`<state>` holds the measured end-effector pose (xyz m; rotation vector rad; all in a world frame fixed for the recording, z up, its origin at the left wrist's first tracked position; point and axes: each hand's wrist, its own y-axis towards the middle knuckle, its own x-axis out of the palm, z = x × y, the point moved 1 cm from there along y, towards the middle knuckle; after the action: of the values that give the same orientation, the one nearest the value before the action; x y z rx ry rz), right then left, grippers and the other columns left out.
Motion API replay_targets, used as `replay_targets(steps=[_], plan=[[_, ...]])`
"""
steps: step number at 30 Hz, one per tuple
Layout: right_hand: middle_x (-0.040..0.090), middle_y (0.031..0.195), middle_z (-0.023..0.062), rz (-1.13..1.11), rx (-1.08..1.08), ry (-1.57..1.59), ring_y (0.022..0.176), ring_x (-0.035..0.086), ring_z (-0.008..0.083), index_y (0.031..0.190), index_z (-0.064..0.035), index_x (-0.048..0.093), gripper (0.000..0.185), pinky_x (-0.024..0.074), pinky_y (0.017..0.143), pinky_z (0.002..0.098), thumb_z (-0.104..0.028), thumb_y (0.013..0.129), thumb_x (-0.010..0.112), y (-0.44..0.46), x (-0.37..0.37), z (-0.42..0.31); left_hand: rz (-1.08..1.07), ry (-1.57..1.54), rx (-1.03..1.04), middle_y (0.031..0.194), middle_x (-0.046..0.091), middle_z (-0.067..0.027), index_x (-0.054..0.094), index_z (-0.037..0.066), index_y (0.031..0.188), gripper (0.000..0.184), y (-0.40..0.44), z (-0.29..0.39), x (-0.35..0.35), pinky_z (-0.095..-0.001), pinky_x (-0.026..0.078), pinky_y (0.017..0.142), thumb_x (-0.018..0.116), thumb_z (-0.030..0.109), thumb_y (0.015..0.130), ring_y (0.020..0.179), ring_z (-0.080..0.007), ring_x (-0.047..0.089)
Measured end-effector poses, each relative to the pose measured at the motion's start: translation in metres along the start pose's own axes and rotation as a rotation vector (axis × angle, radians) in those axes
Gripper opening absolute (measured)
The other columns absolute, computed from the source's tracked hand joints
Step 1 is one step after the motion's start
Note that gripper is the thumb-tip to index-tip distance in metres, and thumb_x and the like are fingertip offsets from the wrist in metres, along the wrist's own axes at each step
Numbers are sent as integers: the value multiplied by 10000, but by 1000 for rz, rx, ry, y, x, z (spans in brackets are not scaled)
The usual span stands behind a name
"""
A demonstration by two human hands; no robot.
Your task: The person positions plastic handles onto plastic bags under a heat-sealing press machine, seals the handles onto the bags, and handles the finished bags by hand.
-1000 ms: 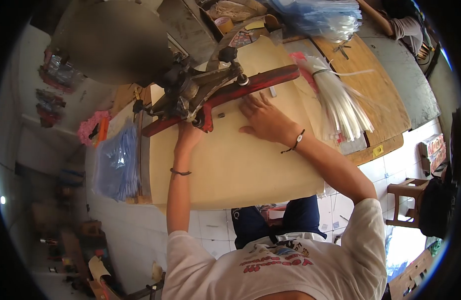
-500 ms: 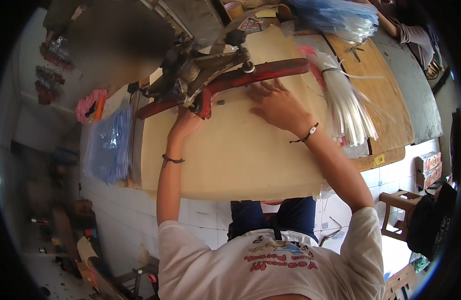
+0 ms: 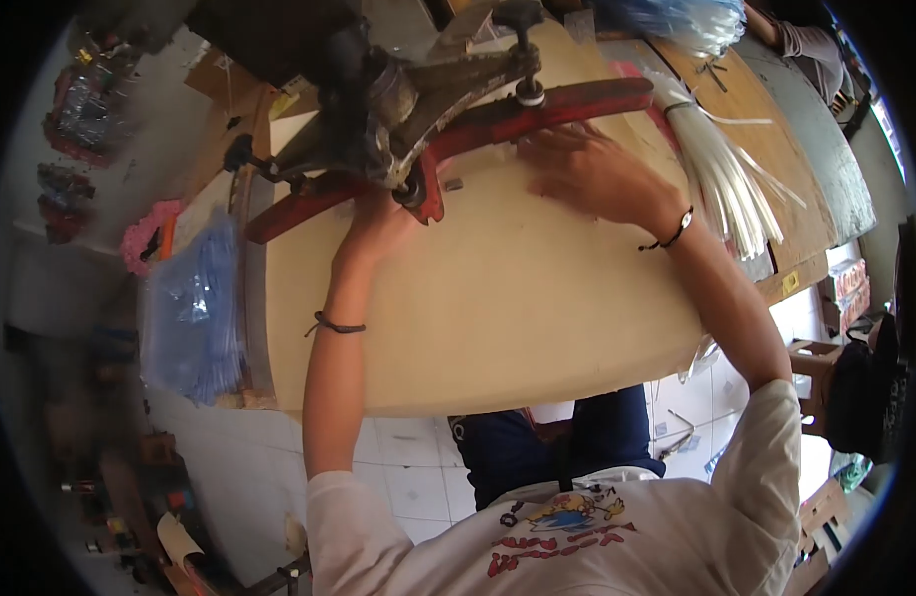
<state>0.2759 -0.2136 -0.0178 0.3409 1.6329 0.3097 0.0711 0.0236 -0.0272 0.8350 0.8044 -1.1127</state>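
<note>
A red bar (image 3: 567,112) on a dark metal machine (image 3: 393,94) spans the far part of a tan sheet (image 3: 478,308) that covers the worktop. My left hand (image 3: 381,228) reaches to the bar's near side, and its fingers are hidden beneath the bar and bracket. To the right, my right hand (image 3: 612,174) lies low over the sheet, fingertips close to the bar. Its fingers are somewhat blurred but look stretched out and apart, with nothing visible in them. Between both hands, a small dark piece (image 3: 453,185) rests on the sheet.
Blue-tinted clear plastic sleeves (image 3: 195,308) lie in a stack at the left edge. On the right is a tied bundle of translucent strips (image 3: 721,179), with more plastic (image 3: 677,22) behind it. Another person's sleeve (image 3: 814,48) shows at far right. A brown stool (image 3: 814,382) stands on the floor.
The view has shifted, so the machine and bar appear larger and nearer. My right hand has moved slightly and is blurred; my left hand stays by the bar.
</note>
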Motion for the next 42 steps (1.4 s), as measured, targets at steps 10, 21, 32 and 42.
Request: replay_targets(steps=[10, 21, 32, 42], plan=[[591, 1415, 125, -127, 151, 26, 1336, 503, 297, 1281, -26, 653, 439, 331, 1168, 416, -347, 984, 618, 3, -26, -7, 4, 150, 66, 1487, 540, -95, 500, 245, 1492, 421, 4, 11, 9, -443, 402, 1125, 357, 322, 1104, 1323, -317, 548], [557, 1458, 143, -190, 169, -34, 1418, 431, 290, 1333, -17, 619, 527, 256, 1222, 425, -413, 986, 607, -1, -30, -10, 37, -38, 54, 1428, 590, -108, 587, 226, 1426, 390, 1, 26, 4, -429, 385, 1143, 537, 279, 1042, 1321, -322, 540], [580, 1381, 203, -37, 142, 112, 1362, 478, 338, 1312, 6, 596, 561, 289, 1200, 471, -448, 982, 573, 0, -13, -10, -16, 49, 44, 1540, 465, -136, 503, 211, 1494, 478, 1, 27, 3, -475, 283, 1205, 478, 388, 1051, 1432, -379, 398], [556, 1417, 228, -78, 91, -24, 1378, 466, 359, 1434, 3, 499, 689, 281, 1201, 475, -538, 1008, 481, 8, 0, -5, -47, 147, -48, 1595, 366, -185, 340, 196, 1582, 591, 1, 29, 2, -464, 268, 1210, 375, 486, 1068, 1488, -393, 304]])
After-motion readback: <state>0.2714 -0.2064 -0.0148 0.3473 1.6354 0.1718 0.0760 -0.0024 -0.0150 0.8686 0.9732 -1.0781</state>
